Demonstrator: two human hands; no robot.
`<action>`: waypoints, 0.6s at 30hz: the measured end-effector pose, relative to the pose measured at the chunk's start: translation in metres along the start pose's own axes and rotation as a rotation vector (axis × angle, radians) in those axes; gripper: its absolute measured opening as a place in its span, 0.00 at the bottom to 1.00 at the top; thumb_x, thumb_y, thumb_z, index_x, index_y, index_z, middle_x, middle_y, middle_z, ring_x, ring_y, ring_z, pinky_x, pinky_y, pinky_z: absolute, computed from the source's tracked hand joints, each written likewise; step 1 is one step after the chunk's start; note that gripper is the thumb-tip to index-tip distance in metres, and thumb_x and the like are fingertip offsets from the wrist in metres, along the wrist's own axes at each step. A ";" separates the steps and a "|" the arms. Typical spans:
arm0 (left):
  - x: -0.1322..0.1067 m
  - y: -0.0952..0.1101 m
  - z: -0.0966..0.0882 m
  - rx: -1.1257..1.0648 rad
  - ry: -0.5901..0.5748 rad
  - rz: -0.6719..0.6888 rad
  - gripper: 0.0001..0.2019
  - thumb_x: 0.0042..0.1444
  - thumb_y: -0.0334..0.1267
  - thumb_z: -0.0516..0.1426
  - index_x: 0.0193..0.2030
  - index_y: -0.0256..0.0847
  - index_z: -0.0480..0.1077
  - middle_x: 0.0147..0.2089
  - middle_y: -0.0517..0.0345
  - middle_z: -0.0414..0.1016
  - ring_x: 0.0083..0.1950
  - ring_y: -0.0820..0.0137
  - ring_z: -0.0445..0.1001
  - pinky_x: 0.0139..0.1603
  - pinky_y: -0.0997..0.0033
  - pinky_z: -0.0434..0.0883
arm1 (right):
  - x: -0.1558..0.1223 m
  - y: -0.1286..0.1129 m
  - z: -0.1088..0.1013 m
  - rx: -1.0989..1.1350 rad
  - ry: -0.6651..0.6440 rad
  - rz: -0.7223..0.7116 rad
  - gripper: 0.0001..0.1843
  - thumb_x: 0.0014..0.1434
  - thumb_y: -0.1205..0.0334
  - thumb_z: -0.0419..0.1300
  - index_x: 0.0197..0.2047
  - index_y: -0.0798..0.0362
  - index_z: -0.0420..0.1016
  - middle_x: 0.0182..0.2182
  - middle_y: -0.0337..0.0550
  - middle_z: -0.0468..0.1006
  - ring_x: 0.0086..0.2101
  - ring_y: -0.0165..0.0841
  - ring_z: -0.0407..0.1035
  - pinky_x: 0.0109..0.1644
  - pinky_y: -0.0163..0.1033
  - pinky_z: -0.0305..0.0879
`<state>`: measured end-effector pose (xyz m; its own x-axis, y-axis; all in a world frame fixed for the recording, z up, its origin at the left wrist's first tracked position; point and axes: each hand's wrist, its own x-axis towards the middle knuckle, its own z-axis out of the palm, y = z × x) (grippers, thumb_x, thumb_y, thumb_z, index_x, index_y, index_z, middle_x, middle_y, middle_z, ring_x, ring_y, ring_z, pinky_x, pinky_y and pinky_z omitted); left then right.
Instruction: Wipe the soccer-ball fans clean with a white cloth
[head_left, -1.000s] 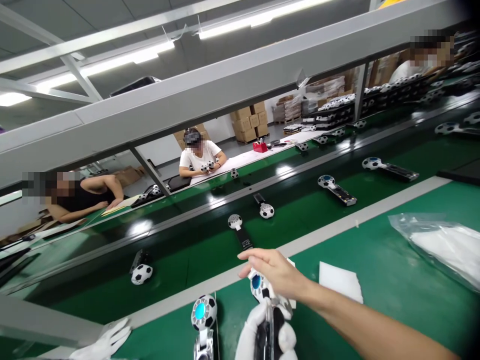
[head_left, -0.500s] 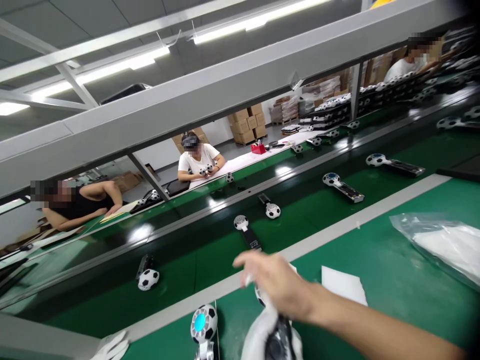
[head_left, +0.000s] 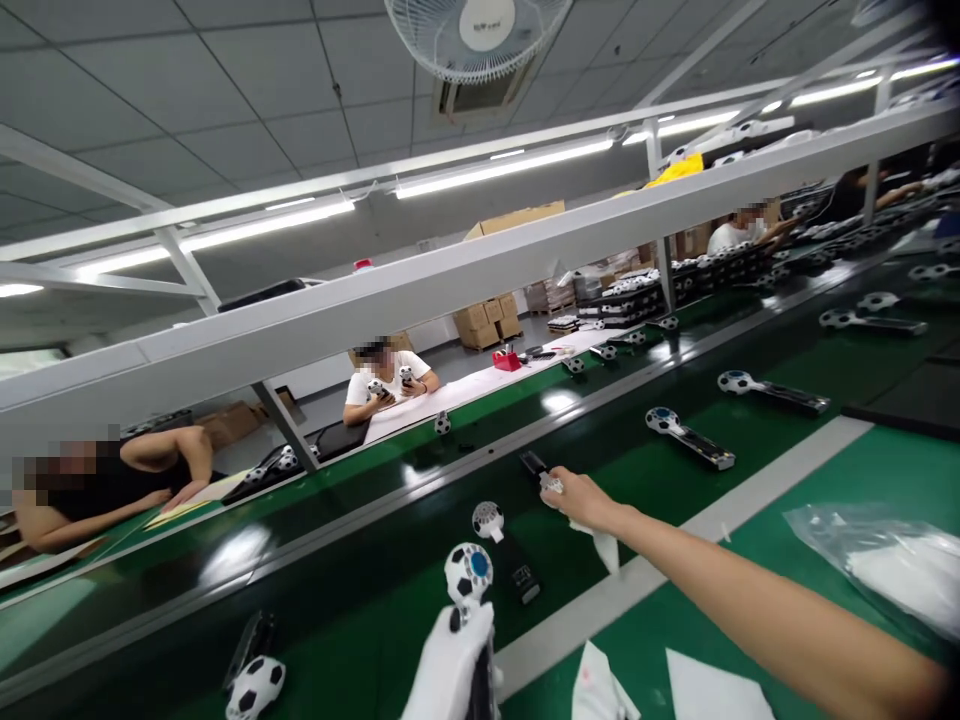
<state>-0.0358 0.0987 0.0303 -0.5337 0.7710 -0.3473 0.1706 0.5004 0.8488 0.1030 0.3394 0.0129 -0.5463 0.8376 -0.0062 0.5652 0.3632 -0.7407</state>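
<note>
Bright ceiling tube lights, glare on green belt, wide-angle edges bent

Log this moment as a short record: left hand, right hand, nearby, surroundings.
Left hand: white-gloved left hand grips a football-patterned gadget with a blue centre.
Right hand: bare right hand holds a white cloth over the belt's edge.
Nearby: a black handle just beyond the right hand's fingertips; a similar gadget on the belt.
Surroundings: a green conveyor belt, a seated co-worker, stacked cardboard boxes, a ceiling fan.
</note>
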 end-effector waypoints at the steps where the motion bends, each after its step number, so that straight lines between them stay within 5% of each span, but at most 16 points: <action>1: 0.019 0.003 -0.006 0.051 0.054 0.002 0.18 0.61 0.46 0.49 0.50 0.34 0.62 0.37 0.53 0.72 0.29 0.73 0.71 0.31 0.70 0.70 | 0.010 0.007 -0.002 -0.048 0.027 0.032 0.27 0.58 0.53 0.54 0.58 0.58 0.59 0.44 0.57 0.72 0.44 0.45 0.68 0.43 0.46 0.63; 4: 0.066 0.006 -0.022 0.222 0.221 0.020 0.20 0.58 0.34 0.52 0.56 0.29 0.57 0.47 0.42 0.69 0.41 0.64 0.73 0.41 0.67 0.69 | 0.032 0.020 0.004 -0.145 0.079 0.088 0.34 0.53 0.53 0.60 0.60 0.57 0.57 0.47 0.58 0.69 0.48 0.50 0.65 0.48 0.54 0.59; 8: 0.094 -0.007 -0.022 0.426 0.342 0.005 0.27 0.53 0.25 0.51 0.62 0.27 0.54 0.63 0.36 0.53 0.60 0.58 0.61 0.57 0.64 0.61 | 0.045 0.028 0.025 -0.133 0.103 0.112 0.39 0.48 0.61 0.64 0.62 0.59 0.55 0.48 0.63 0.67 0.48 0.57 0.63 0.50 0.58 0.55; 14: 0.061 -0.007 0.004 0.680 0.307 0.000 0.33 0.54 0.32 0.53 0.66 0.36 0.48 0.69 0.51 0.43 0.67 0.61 0.48 0.63 0.62 0.57 | 0.037 0.030 0.000 0.145 0.084 0.164 0.33 0.52 0.56 0.60 0.60 0.56 0.57 0.46 0.57 0.70 0.48 0.51 0.65 0.47 0.49 0.61; 18: 0.021 0.007 0.021 0.696 0.335 0.086 0.34 0.53 0.36 0.54 0.67 0.45 0.47 0.69 0.60 0.42 0.65 0.62 0.52 0.60 0.60 0.61 | -0.005 0.014 -0.035 0.443 -0.070 0.152 0.25 0.58 0.45 0.51 0.51 0.54 0.65 0.39 0.51 0.74 0.28 0.32 0.69 0.27 0.33 0.65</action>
<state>-0.0286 0.1265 0.0203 -0.6980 0.7138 -0.0585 0.6444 0.6616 0.3835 0.1352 0.3545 0.0265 -0.5264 0.8329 -0.1707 0.3323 0.0167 -0.9430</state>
